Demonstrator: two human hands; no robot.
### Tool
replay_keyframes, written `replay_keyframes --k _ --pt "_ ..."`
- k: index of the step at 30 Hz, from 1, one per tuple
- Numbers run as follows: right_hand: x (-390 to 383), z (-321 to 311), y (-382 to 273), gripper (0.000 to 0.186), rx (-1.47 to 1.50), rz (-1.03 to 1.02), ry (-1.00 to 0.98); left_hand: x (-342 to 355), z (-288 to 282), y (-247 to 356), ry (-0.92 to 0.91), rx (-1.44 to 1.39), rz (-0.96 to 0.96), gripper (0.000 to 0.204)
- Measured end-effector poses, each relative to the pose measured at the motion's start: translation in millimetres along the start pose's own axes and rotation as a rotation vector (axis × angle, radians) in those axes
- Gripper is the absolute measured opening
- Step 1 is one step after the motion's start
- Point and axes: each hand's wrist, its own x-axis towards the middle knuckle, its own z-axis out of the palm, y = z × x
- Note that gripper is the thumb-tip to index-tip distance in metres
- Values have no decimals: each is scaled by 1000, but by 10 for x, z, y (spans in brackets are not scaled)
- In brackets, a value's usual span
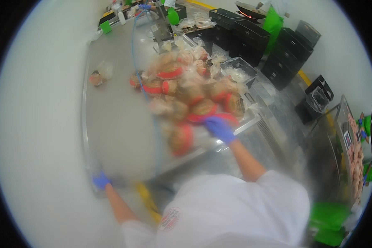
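Observation:
A pile of clear plastic bags with tan-brown rounded contents and red bands (204,106) covers the right side of the steel table (111,136). At its near edge my right hand (220,129), in a blue glove, touches a red-banded bag; motion blur hides whether its fingers close on it. One similar bag (180,138) lies closer to me, left of that hand, and is smeared by motion. My left hand (100,180), also blue-gloved, is at the table's near left corner, its fingers too blurred to read. Farther off, a small bag (98,77) lies apart from the pile.
A blue hose (133,45) hangs down across the table. Stacked black crates (287,58) stand at the far right, with a lined black bin (316,103) nearer. On the right edge is another table (351,153) of pinkish pieces. People in green aprons (273,25) are beyond.

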Motion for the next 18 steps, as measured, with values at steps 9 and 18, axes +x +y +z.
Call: replay_keyframes --k 9,18 --pt "-343 282 -936 15 50 302 241 452 738 140 -287 86 159 56" --pt "114 1595 -1157 24 -32 -82 -152 -511 170 1235 -408 -452 580 38"
